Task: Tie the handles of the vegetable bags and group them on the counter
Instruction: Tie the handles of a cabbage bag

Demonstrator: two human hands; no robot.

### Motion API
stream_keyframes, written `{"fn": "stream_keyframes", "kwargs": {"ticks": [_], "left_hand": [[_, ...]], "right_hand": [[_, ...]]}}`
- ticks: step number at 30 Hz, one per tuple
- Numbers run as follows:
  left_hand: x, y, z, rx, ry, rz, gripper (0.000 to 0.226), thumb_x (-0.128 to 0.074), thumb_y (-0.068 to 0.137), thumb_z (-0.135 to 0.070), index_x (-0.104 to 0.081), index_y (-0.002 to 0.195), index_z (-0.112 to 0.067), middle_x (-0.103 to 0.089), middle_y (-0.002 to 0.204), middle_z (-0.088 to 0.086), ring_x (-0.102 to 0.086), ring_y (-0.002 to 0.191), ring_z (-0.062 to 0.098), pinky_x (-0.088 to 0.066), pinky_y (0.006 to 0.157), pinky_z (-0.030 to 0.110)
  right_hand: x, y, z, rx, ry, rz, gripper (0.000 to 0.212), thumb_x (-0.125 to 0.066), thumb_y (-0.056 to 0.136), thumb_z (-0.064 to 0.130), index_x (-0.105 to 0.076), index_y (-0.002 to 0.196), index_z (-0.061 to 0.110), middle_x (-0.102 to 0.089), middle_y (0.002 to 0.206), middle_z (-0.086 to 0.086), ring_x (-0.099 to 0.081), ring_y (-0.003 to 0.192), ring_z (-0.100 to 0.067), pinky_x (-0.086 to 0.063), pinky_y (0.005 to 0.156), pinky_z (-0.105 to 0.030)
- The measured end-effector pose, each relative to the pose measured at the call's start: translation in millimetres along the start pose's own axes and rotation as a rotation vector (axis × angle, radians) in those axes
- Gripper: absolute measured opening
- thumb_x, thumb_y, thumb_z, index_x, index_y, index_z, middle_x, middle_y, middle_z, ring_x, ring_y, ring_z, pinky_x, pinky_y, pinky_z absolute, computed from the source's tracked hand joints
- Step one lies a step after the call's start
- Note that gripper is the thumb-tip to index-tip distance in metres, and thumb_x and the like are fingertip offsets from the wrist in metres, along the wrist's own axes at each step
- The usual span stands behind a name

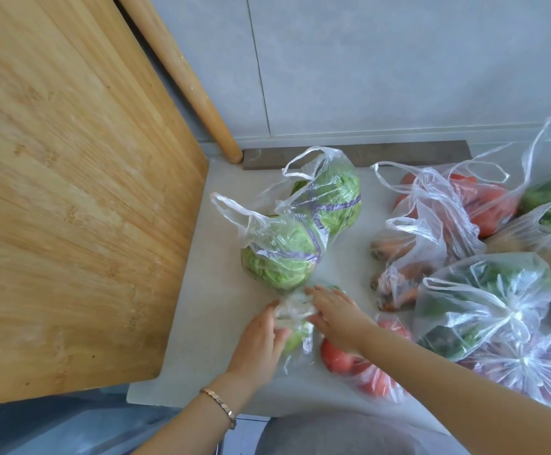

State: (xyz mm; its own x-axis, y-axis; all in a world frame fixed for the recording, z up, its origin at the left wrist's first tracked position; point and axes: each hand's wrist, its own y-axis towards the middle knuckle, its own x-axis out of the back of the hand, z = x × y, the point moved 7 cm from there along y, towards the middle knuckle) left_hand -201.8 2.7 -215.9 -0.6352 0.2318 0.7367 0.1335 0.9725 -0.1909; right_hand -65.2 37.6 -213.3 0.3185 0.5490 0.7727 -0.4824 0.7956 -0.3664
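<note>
Bag of green vegetable (pixel 295 336), clear plastic, lies on the pale grey bench (pixel 208 307) near its front edge, between both hands. Long axis runs front to back: green contents toward the person, bunched plastic neck pointing away toward the back wall.

Left hand (pixel 261 343) is at the left side of the bag, fingers curled round the plastic and gripping it. Right hand (pixel 336 323) reaches in from the right with its fingers laid fairly straight over the bunched neck; motion blur hides whether they pinch it. A bracelet (pixel 220 405) sits on the left wrist.

Just beyond the neck stands a cabbage bag (pixel 280 257), handles loose and upright, with a second cabbage bag (pixel 333 198) behind it. A tomato bag (pixel 359 366) lies under the right forearm. To the right are a carrot bag (pixel 398 277) and a knotted bag of dark greens (pixel 484 300).

A wooden cutting board (pixel 70 192) covers the left of the bench. A rolling pin (pixel 185 77) leans against the grey tiled wall (pixel 398 60).
</note>
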Motion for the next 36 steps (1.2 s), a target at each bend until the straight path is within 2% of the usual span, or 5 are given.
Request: {"fn": "stream_keyframes", "kwargs": {"ticks": [5,9,23,31,36], "left_hand": [[55.1,7.7,-23.8,0.288,-0.856,-0.353,0.043,-0.033,0.098,-0.027,-0.064,0.070,-0.018,-0.065,0.070,0.003,-0.059,0.068,0.014,-0.050,0.073,0.027],[55.7,22.7,-46.3,0.342,-1.186,-0.270,0.044,-0.028,0.099,-0.027,-0.028,0.057,-0.015,-0.031,0.041,-0.007,-0.027,0.037,0.006,-0.029,0.038,0.016],[18.7,19.9,-78.0,0.202,-0.476,0.283,0.030,-0.071,0.063,-0.036,-0.048,0.045,-0.029,-0.035,0.059,-0.010,-0.038,0.065,0.006,-0.029,0.064,0.023],[33.0,19.3,-74.7,0.359,-0.807,0.054,0.021,-0.054,0.091,-0.013,-0.066,0.075,-0.019,-0.052,0.039,-0.013,-0.047,0.039,-0.003,-0.036,0.041,0.008],[34.0,16.6,-73.7,0.380,-0.896,-0.023,0.016,-0.051,0.092,-0.017,-0.064,0.084,-0.012,-0.063,0.073,0.007,-0.055,0.067,0.014,-0.041,0.044,0.010]], "right_hand": [[57.6,-36.8,-9.5,-0.265,1.158,-0.431,0.037,-0.038,0.097,0.022,-0.072,0.085,0.012,-0.072,0.096,-0.012,-0.063,0.099,-0.024,-0.045,0.092,-0.030],[71.3,-36.5,-3.4,-0.268,1.793,-0.520,0.053,-0.032,0.099,0.027,-0.038,0.047,0.014,-0.036,0.041,0.003,-0.040,0.039,-0.013,-0.049,0.052,-0.026],[86.0,-25.6,11.7,-0.269,1.904,-0.465,0.043,-0.037,0.098,0.022,-0.031,0.056,0.016,-0.028,0.049,0.001,-0.033,0.048,-0.013,-0.034,0.054,-0.024],[55.8,-39.0,19.2,-0.172,1.232,-0.306,0.017,-0.051,0.092,0.016,-0.067,0.095,0.018,-0.066,0.101,0.003,-0.059,0.087,0.004,-0.044,0.079,-0.008],[51.2,-40.1,36.1,-0.103,0.912,-0.350,0.014,-0.055,0.090,0.014,-0.067,0.083,0.018,-0.055,0.045,0.027,-0.050,0.047,0.014,-0.035,0.052,-0.004]]}}
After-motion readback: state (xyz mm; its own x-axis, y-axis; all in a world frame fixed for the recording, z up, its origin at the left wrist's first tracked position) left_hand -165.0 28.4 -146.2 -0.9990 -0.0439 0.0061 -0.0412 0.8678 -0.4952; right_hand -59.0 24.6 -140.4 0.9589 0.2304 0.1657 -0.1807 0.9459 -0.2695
